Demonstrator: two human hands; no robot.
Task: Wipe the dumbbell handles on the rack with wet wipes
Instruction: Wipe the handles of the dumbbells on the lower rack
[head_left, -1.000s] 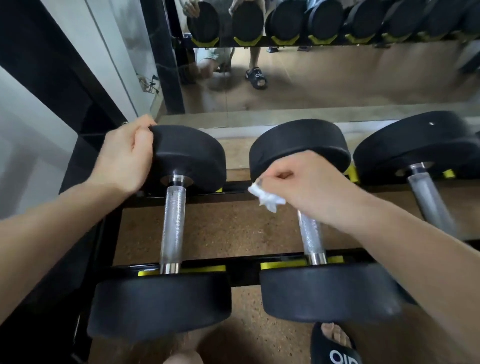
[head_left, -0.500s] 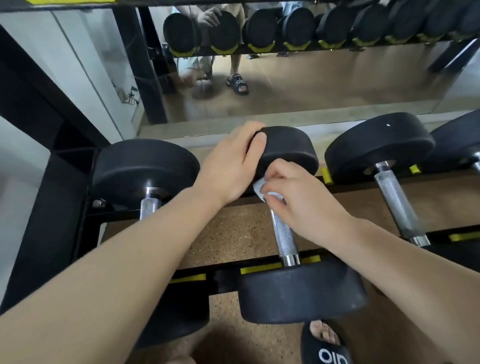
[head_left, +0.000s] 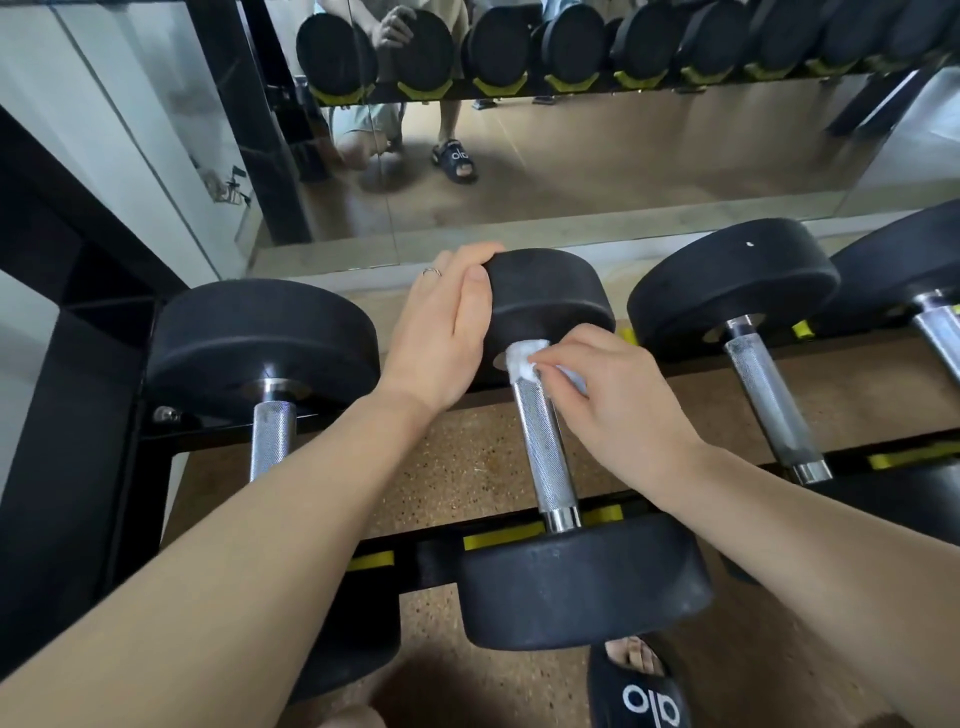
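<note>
Facing mirror (head_left: 623, 171); black rack (head_left: 405, 551) over speckled cork floor (head_left: 457, 467).

A gym: black dumbbells (head_left: 540, 374) sit in a row on a rack (head_left: 493, 540), facing a wall mirror (head_left: 623, 156) above speckled rubber flooring (head_left: 452, 467).

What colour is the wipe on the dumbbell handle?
White; the wipe shows in the head view.

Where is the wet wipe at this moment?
In the head view, the wet wipe is wrapped on the far end of the middle dumbbell handle, pinched by the right hand, just below the black weight head.
</note>
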